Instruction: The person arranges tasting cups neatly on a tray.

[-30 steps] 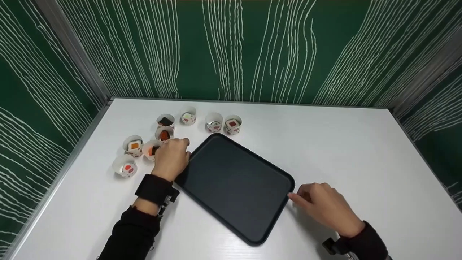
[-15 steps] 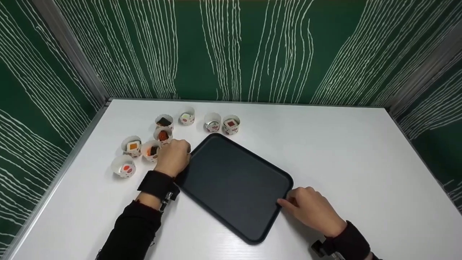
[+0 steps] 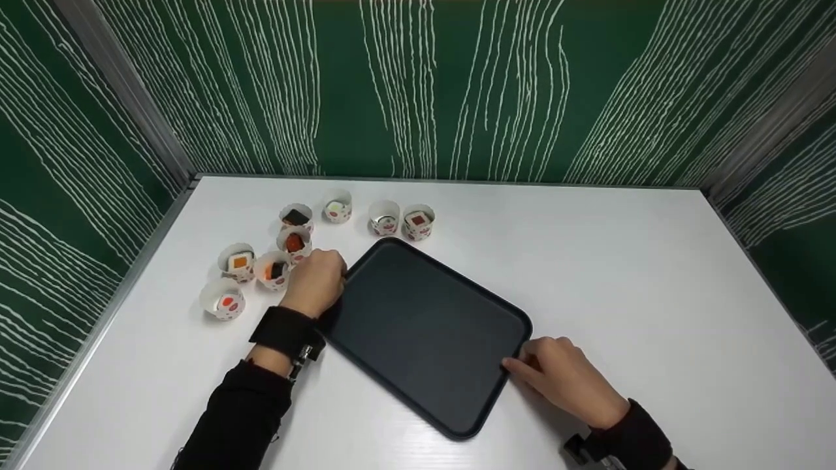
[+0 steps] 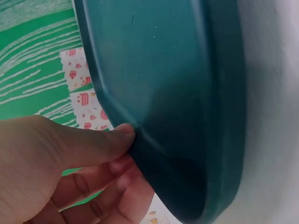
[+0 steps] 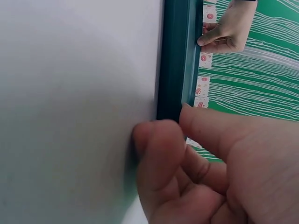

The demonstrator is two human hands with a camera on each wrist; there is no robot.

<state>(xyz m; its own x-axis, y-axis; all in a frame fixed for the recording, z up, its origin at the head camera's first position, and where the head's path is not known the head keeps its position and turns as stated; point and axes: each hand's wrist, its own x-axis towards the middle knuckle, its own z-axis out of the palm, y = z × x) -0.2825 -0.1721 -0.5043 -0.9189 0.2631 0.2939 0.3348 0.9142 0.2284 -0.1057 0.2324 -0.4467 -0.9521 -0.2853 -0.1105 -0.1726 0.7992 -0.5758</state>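
Observation:
A dark rectangular serving tray (image 3: 424, 339) lies turned at an angle on the white table. My left hand (image 3: 315, 282) grips its left end; in the left wrist view the thumb (image 4: 122, 135) presses on the rim while the other fingers curl outside it. At the opposite short side, my right hand (image 3: 565, 378) pinches the edge, thumb over the rim and fingertips (image 5: 163, 140) low against the outer wall near the table. Close beside the left hand stand paper cups holding sushi-like pieces, among them a cup with an orange and black piece (image 3: 273, 271) and one with a red-brown piece (image 3: 294, 243).
More patterned paper cups with small pieces stand around the tray's far left, including one at the left (image 3: 223, 300) and one with a red-topped white piece (image 3: 418, 222) just behind the tray's far corner. A green wall (image 3: 607, 78) with white streaks encloses the table (image 3: 620, 261).
My right hand has moved left onto the tray's edge, its thumb now over the rim, and stays there since half a second ago. My left hand keeps its hold; the tray has hardly moved.

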